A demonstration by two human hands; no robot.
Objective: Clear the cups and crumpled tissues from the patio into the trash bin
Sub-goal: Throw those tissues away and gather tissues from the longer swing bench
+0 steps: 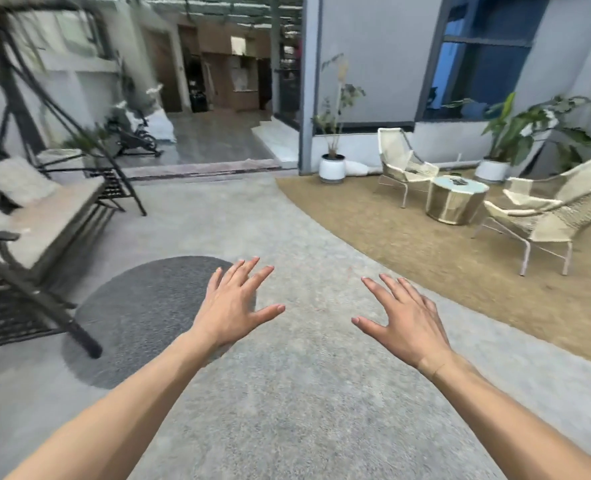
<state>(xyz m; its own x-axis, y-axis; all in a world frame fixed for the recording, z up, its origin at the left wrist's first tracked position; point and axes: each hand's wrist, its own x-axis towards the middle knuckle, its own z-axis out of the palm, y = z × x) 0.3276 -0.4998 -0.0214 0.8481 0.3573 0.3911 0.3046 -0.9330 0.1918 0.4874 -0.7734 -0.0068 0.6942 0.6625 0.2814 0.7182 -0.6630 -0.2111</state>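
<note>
My left hand (233,304) and my right hand (405,317) are stretched out in front of me over the grey concrete patio floor, palms down, fingers spread and straight, holding nothing. No cup, tissue or trash bin shows clearly in the head view. Far to the right a small round side table (439,206) carries a few small dark items that are too blurred to name.
A dark swing bench (34,223) with cushions stands at the left beside a round grey rug (141,317). Cream woven chairs (543,220) sit on the tan mat at right. White planters (332,169) line the wall. An open doorway (218,98) lies straight ahead.
</note>
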